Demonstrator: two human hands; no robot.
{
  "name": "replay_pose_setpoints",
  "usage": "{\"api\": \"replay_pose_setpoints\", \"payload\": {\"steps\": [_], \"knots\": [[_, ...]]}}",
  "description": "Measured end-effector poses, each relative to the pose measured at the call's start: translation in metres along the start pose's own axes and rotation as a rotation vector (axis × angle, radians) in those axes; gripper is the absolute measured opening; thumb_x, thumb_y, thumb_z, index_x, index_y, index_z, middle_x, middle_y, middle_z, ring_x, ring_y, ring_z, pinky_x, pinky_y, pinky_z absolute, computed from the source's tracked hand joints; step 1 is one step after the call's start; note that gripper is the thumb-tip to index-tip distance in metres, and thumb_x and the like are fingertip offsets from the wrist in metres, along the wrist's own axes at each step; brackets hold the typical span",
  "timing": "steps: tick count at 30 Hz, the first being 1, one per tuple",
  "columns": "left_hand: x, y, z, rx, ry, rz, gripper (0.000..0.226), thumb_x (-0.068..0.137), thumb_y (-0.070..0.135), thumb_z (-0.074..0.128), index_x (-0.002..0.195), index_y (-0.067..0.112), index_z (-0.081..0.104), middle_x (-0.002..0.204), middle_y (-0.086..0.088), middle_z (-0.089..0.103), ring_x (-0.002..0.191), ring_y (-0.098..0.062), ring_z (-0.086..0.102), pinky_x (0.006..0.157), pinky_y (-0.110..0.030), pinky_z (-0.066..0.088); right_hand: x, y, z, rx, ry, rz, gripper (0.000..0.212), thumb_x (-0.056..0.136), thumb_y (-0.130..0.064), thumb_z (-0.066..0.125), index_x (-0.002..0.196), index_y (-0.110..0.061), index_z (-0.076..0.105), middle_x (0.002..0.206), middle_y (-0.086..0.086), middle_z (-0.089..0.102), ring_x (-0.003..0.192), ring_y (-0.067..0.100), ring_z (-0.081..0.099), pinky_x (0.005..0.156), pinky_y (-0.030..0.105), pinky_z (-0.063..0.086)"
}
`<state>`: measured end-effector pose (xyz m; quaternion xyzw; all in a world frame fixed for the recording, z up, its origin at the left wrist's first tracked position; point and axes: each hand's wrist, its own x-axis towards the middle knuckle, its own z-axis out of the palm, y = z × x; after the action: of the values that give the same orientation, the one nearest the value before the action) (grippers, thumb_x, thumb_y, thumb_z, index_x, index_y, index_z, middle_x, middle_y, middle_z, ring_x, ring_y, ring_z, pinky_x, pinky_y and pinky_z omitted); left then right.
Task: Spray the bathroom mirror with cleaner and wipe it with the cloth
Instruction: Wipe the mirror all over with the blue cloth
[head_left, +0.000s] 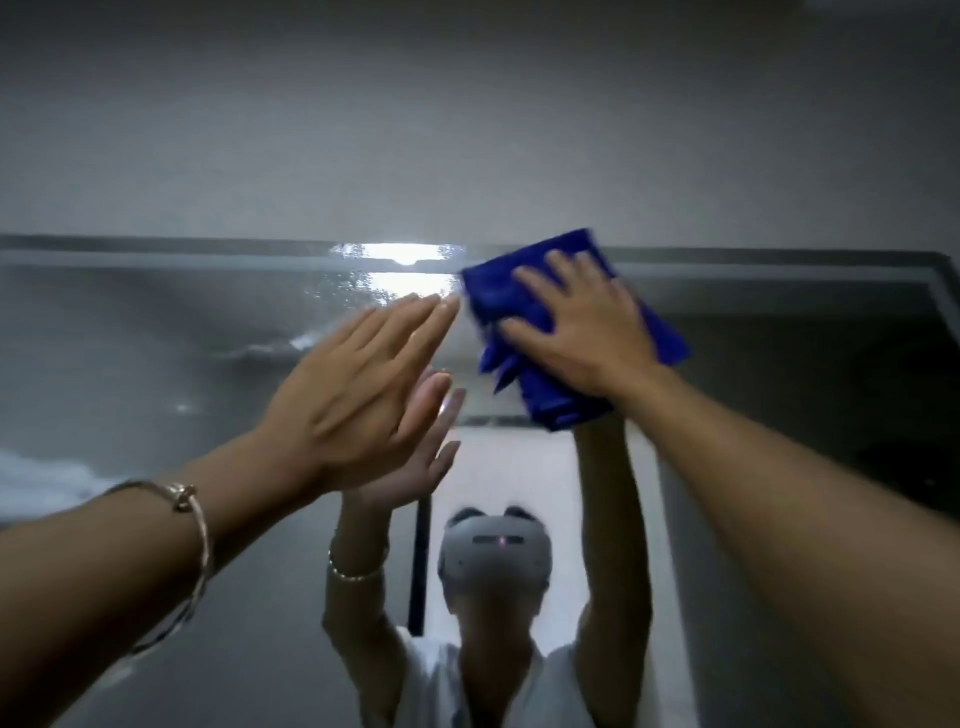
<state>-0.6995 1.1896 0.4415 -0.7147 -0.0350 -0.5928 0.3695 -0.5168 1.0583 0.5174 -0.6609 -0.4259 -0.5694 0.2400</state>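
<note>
The bathroom mirror (156, 332) fills the lower two thirds of the head view, with its top edge across the middle. My right hand (582, 332) presses a folded blue cloth (660, 332) flat against the glass near the mirror's top edge, fingers spread over it. My left hand (358, 384) is raised beside it, flat and empty, fingers straight and close together, near or touching the glass. A silver bracelet (192, 525) circles my left wrist. Wet droplets and streaks (343, 291) show on the glass left of the cloth. No spray bottle is in view.
A grey wall (467, 130) rises above the mirror. A bright light reflection (400, 254) sits at the mirror's top edge. The mirror shows a person with both arms raised and a headset (493, 551). The mirror's right corner (940, 270) is at the far right.
</note>
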Motion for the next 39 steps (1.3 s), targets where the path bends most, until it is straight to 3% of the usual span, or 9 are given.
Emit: {"api": "replay_pose_setpoints", "payload": {"steps": [2,4,6,10,13,17,25,32,39], "knots": [[-0.030,-0.025,-0.005,0.033,-0.026,-0.048,0.063,0.098,0.042,0.014,0.141,0.001,0.033,0.140,-0.019,0.045,0.128,-0.030,0.043,0.109,-0.035,0.026,0.014,0.026,-0.010,0.096,0.034,0.371,0.073,0.088,-0.072,0.025,0.150,-0.035,0.015,0.161,-0.001,0.000,0.147,0.024,-0.007,0.117,0.049,0.000],[-0.057,-0.041,-0.005,0.055,-0.069,-0.063,0.062,0.098,0.043,0.012,0.141,0.002,0.031,0.141,-0.018,0.044,0.129,-0.029,0.043,0.107,-0.039,0.027,0.015,0.010,-0.008,0.064,0.049,0.473,0.073,0.090,-0.070,0.022,0.151,-0.030,0.017,0.161,0.002,0.000,0.146,0.028,-0.008,0.116,0.053,-0.002],[-0.067,-0.043,-0.001,0.013,-0.079,-0.104,0.060,0.097,0.040,0.020,0.143,0.003,0.028,0.142,-0.018,0.042,0.129,-0.029,0.041,0.109,-0.035,0.027,0.005,-0.035,0.008,-0.010,0.063,0.300,0.070,0.091,-0.067,0.024,0.151,-0.031,0.017,0.161,0.003,0.000,0.146,0.029,-0.008,0.116,0.052,-0.003],[-0.039,-0.011,0.007,-0.182,0.037,-0.117,0.060,0.095,0.039,0.023,0.144,0.004,0.028,0.142,-0.017,0.042,0.129,-0.027,0.039,0.109,-0.038,0.027,-0.042,-0.121,0.053,0.018,-0.064,-0.345,0.071,0.095,-0.056,0.034,0.152,-0.026,0.004,0.161,0.003,0.002,0.146,0.014,0.005,0.119,0.041,0.001],[-0.016,0.008,0.019,-0.206,0.016,-0.061,0.061,0.094,0.041,0.018,0.146,0.010,0.026,0.149,-0.011,0.035,0.138,-0.023,0.029,0.114,-0.034,0.017,-0.054,-0.123,0.056,0.332,-0.008,-0.242,0.048,0.105,-0.030,0.020,0.150,-0.017,0.011,0.158,0.006,0.018,0.117,-0.018,0.038,0.098,0.010,0.037],[-0.021,-0.001,0.044,-0.192,-0.044,-0.127,0.059,0.088,0.045,0.003,0.143,0.023,0.002,0.157,-0.001,0.010,0.144,-0.011,-0.001,0.117,-0.029,-0.003,-0.055,-0.118,0.057,-0.073,-0.017,-0.392,0.081,0.092,-0.049,0.042,0.152,-0.020,-0.004,0.161,0.001,0.002,0.146,0.017,0.003,0.118,0.040,-0.004],[-0.041,0.001,0.053,-0.401,-0.022,-0.390,0.065,0.082,0.057,0.005,0.139,0.030,-0.009,0.150,0.014,-0.010,0.142,-0.003,-0.009,0.116,-0.027,-0.005,-0.073,-0.123,0.059,-0.041,-0.044,-0.295,0.083,0.092,-0.057,0.035,0.150,-0.021,-0.013,0.160,0.001,-0.013,0.145,0.019,-0.017,0.118,0.047,-0.006],[-0.073,0.028,0.044,-0.362,-0.143,-0.428,0.053,0.088,0.045,0.006,0.136,0.031,-0.011,0.144,0.020,-0.016,0.132,0.012,-0.018,0.110,-0.013,-0.010,-0.113,-0.084,0.054,0.148,-0.102,-0.375,0.087,0.080,-0.064,0.015,0.152,-0.017,-0.003,0.160,-0.001,-0.005,0.145,0.009,-0.010,0.118,0.035,-0.009],[-0.097,0.035,0.043,-0.256,-0.233,-0.336,0.058,0.085,0.046,-0.002,0.140,0.030,-0.013,0.147,0.019,-0.021,0.135,0.009,-0.022,0.113,-0.016,-0.009,-0.134,-0.095,0.071,0.082,0.029,-0.340,0.080,0.078,-0.062,0.037,0.147,-0.022,0.027,0.151,0.011,0.035,0.140,0.030,0.031,0.111,0.056,0.018]]}}
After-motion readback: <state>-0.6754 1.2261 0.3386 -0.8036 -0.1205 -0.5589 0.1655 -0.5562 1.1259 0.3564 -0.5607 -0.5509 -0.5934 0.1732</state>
